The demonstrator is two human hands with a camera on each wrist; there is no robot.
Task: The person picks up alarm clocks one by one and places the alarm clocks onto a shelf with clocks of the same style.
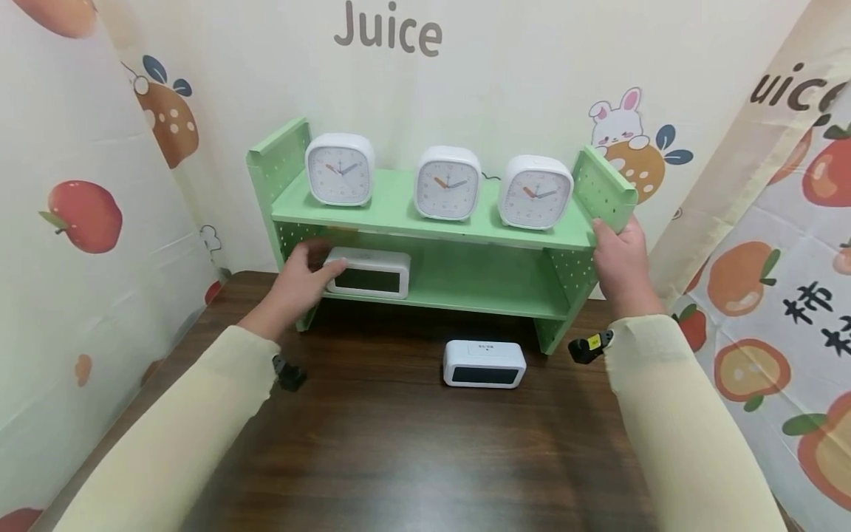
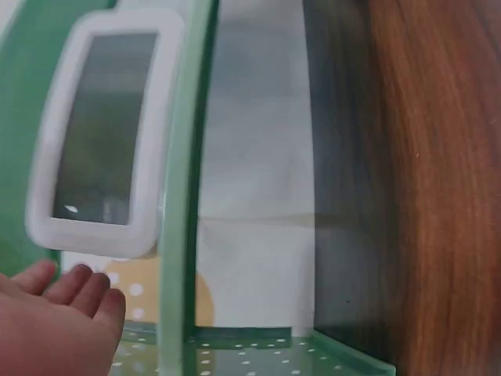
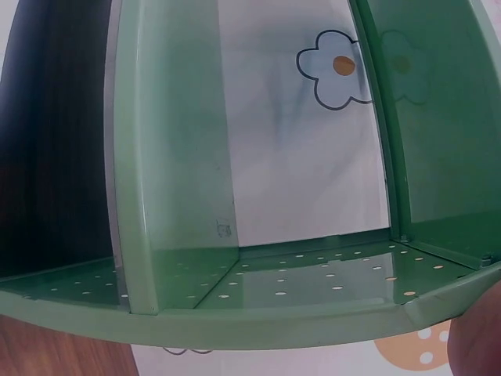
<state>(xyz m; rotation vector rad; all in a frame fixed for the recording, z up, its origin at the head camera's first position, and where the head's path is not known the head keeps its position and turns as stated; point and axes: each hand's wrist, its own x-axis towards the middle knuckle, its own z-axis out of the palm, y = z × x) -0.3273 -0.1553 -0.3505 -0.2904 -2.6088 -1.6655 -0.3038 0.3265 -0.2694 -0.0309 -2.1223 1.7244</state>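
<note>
A white digital clock (image 1: pixel 369 275) with a dark display stands at the left end of the lower shelf. My left hand (image 1: pixel 299 277) is beside its left end, the thumb overlapping the clock's upper corner in the head view. In the left wrist view, the loosely extended fingers (image 2: pixel 77 291) lie just off the end of the clock (image 2: pixel 106 129). My right hand (image 1: pixel 622 258) grips the right side panel of the green shelf rack (image 1: pixel 435 235), thumb in front and the other fingers hidden behind the panel.
Three white analog clocks, at left (image 1: pixel 340 170), middle (image 1: pixel 448 183) and right (image 1: pixel 535 192), stand on the top shelf. Another white digital clock (image 1: pixel 484 363) rests on the dark wooden table (image 1: pixel 399 451), in front of the rack. A printed curtain (image 1: pixel 518 66) hangs behind.
</note>
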